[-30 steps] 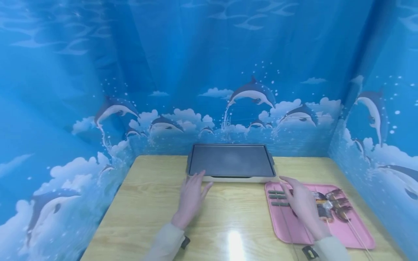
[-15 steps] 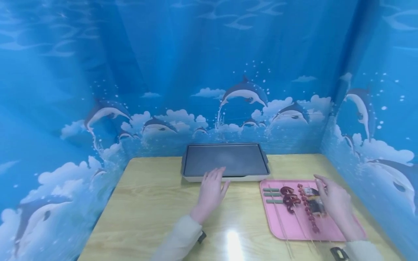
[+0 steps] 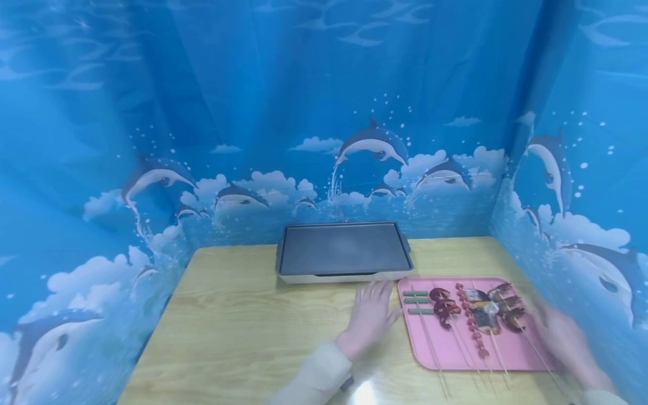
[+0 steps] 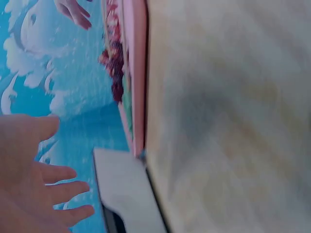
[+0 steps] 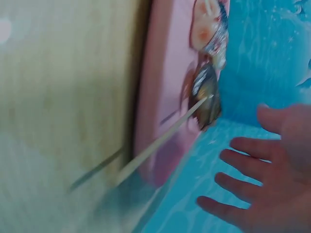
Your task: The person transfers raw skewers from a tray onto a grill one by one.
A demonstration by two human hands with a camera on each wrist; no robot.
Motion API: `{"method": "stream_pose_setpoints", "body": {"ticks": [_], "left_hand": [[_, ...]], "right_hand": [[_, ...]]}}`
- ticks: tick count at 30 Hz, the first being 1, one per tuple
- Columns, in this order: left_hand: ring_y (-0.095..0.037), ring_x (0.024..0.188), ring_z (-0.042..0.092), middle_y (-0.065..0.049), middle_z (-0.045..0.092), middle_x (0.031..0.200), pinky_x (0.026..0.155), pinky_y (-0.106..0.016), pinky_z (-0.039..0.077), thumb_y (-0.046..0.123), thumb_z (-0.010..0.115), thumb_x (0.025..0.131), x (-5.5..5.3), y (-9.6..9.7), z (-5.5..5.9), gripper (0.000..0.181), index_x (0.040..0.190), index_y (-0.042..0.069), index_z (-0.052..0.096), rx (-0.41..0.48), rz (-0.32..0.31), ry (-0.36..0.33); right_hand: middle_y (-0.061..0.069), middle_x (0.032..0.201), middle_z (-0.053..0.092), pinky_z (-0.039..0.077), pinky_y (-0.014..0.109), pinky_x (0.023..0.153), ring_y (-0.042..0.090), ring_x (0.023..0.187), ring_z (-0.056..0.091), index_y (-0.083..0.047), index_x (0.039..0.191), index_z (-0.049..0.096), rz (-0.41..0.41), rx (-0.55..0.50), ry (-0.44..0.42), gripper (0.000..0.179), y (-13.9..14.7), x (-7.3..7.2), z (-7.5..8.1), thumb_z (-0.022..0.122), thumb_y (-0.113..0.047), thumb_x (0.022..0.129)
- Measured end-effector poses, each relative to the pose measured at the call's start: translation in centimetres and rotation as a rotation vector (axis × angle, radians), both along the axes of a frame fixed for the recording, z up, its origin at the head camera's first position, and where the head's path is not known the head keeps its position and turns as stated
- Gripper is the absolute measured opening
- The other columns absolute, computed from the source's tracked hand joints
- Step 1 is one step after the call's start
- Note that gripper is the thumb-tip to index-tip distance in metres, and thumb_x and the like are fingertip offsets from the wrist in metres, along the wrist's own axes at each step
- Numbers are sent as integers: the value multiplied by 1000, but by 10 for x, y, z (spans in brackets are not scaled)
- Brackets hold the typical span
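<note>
A pink tray (image 3: 420, 354) lies on the right of the table, bearing several food skewers. From left to right these are a skewer of green pieces (image 3: 417, 301), one of dark reddish-brown pieces (image 3: 445, 308), a string of small red pieces (image 3: 471, 320), a skewer of silvery fish-like chunks (image 3: 486, 318) and one of dark brown pieces (image 3: 511, 309). My left hand (image 3: 369, 315) hovers just left of the tray, fingers spread, holding nothing. Blurred, my right hand (image 3: 567, 343) is by the tray's right edge; the right wrist view shows its fingers (image 5: 243, 187) spread and apart from the nearest skewer stick (image 5: 160, 141).
Behind the hands, a flat black griddle (image 3: 344, 247) with a pale base stands at the table's back edge. The wooden table (image 3: 228, 332) extends to the left. Blue dolphin-print curtains (image 3: 304, 112) enclose the back and sides.
Both hands have moved right. My left hand went from the griddle's front to beside the tray; my right hand passed across the tray to its right side, uncovering the skewers.
</note>
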State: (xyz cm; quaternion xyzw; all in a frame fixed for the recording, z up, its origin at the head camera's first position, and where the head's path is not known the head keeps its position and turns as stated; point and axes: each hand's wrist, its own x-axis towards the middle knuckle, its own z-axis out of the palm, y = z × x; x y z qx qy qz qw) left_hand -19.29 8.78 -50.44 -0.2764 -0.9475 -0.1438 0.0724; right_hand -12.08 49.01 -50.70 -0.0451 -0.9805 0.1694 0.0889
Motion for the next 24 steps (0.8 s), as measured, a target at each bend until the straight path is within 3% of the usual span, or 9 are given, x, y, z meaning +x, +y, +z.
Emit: {"method": "stream_pose_setpoints", "body": {"ticks": [4,9,13,19,24], "left_hand": [[-31,149,35,-4,41,160,117,-61,33,57,48,101,9,14,-14,71,156,13,38,-70,-25,-63],[-26,152,29,2,34,163,120,-59,29,63,47,99,18,25,-21,77,159,17,34,-172,-37,-110],[-22,152,27,4,32,165,121,-57,28,66,46,97,23,29,-23,80,159,18,32,-235,-39,-116],[-23,153,25,4,27,166,121,-58,27,64,46,99,25,29,-30,77,159,19,33,-229,-50,-160],[-22,153,25,5,27,166,120,-58,27,65,44,99,26,28,-32,76,159,21,33,-250,-55,-149]], "right_hand": [[53,126,42,41,78,88,71,110,44,25,134,39,39,33,-151,59,10,5,-11,39,-29,110],[54,131,33,35,80,94,73,117,35,27,137,34,18,26,-297,71,10,11,-14,31,-39,111],[53,133,29,33,79,97,72,119,33,29,136,30,14,18,-321,73,8,13,-15,30,-39,111],[53,134,29,32,79,98,72,120,32,29,136,30,20,10,-331,74,8,14,-16,27,-40,111],[53,133,32,33,79,97,72,120,33,29,135,33,18,24,-316,73,8,14,-17,28,-40,111]]}}
